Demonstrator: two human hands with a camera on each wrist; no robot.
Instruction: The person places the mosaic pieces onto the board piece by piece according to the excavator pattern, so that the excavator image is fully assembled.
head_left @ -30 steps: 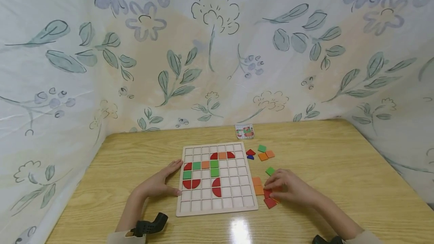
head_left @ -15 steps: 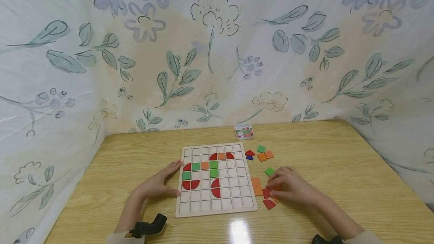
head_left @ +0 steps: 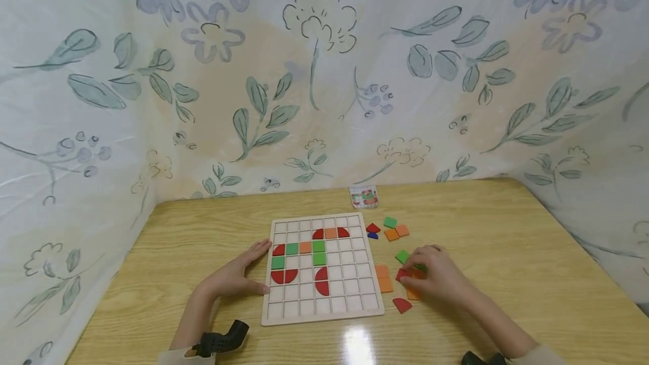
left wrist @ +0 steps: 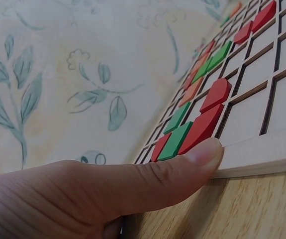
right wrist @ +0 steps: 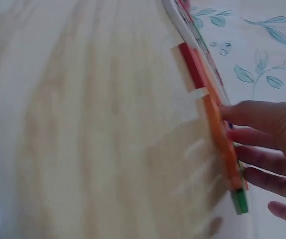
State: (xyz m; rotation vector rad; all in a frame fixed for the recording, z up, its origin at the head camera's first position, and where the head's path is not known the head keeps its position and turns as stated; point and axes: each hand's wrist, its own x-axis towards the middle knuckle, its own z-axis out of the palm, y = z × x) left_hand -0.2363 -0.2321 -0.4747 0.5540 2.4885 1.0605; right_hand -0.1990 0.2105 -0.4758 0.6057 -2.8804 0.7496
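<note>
My left hand (head_left: 230, 277) lies at the left edge of a wooden grid board (head_left: 350, 303), fingers straight and thumb spread. In the left wrist view the thumb (left wrist: 167, 181) presses on the board's rim beside red and green tiles. To the right of the board my right hand (head_left: 436, 275) pinches a red tile (head_left: 402, 275) between thumb and fingertips, low over the loose tiles. Part of this tile is hidden by the fingers. Orange tiles (head_left: 414, 294) and a green tile (head_left: 403, 256) lie around that hand. In the grid sit red quarter-circles (head_left: 278, 277), green squares (head_left: 318, 258) and orange squares.
Nearer the front lies a loose red quarter-circle (head_left: 403, 305); two orange squares (head_left: 383, 279) touch the board's right edge. Farther back are a blue piece (head_left: 372, 236), more tiles and a small printed pattern card (head_left: 364, 197). A floral cloth (head_left: 324, 100) hangs behind the table.
The right hand has shifted slightly away from the front edge, and the red tile at its fingertips has moved back with it, uncovering orange tiles. The left hand stays put.
</note>
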